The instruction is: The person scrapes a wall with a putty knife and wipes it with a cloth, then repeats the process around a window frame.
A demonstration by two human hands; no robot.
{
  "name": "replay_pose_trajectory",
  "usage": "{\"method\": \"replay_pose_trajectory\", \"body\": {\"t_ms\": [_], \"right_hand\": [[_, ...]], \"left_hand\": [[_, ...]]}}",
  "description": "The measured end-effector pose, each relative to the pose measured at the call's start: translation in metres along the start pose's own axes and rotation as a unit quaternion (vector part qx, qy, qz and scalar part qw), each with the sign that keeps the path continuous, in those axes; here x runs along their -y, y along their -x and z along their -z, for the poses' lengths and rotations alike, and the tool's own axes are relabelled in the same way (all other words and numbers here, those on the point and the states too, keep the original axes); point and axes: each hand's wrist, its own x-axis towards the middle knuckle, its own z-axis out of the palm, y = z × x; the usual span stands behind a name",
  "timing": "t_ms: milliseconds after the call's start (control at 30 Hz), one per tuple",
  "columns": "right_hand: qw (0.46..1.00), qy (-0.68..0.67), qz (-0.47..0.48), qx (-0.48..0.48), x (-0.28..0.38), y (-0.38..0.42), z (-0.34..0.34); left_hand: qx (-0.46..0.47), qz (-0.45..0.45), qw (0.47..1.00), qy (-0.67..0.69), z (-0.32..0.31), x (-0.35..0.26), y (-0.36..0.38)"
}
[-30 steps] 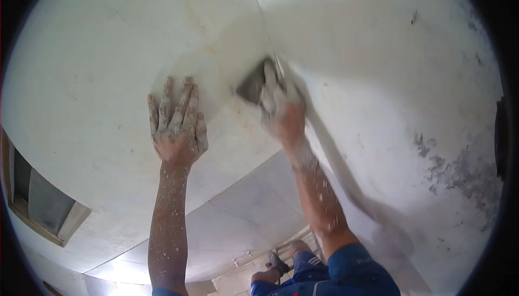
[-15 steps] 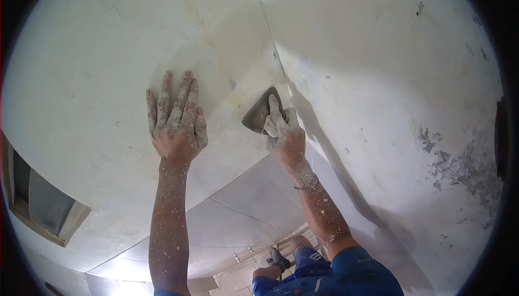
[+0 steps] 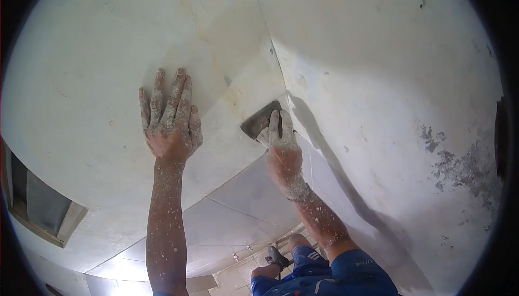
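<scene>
The bare L hand [image 3: 170, 128], covered w/ white dust, is laid flat on the off-white plastered wall [image 3: 97, 80]; its fingers are straight, a little apart, pointing up, and it holds nothing. The bare R hand [image 3: 285, 153], also dusty, is closed around the dark grey metal scraper [image 3: 259, 121], w/ two fingers stretched toward the blade. The scraper is at the same wall, to the R of the L hand, near the corner w/ the white side wall [image 3: 351, 69] and just above the pale grey smooth tiles [image 3: 248, 201]. Whether the full blade edge touches, I can't tell. The side wall carries a long shadow and, far R, a grey peeling patch [image 3: 462, 171]. At far L is a framed opening w/ grey panel [image 3: 47, 201]. Below are the person's blue shorts [image 3: 312, 261], a dark grey shoe [image 3: 277, 256] and the beige tiled floor [image 3: 232, 278].
</scene>
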Motion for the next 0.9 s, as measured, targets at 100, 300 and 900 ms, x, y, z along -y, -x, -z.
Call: {"method": "replay_pose_trajectory", "body": {"t_ms": [100, 300, 900], "right_hand": [[0.999, 0.005, -0.006, -0.033, 0.006, -0.013, -0.009], [0.998, -0.027, 0.009, -0.054, 0.001, -0.02, 0.001], [0.996, 0.058, 0.051, 0.053, 0.0, -0.053, -0.012]], "left_hand": [[0.003, 0.002, 1.0, 0.004, 0.0, -0.001, 0.0], [0.005, 0.005, 1.0, 0.008, 0.004, -0.003, 0.003], [0.009, -0.004, 1.0, 0.025, 0.004, -0.001, -0.001]]}}
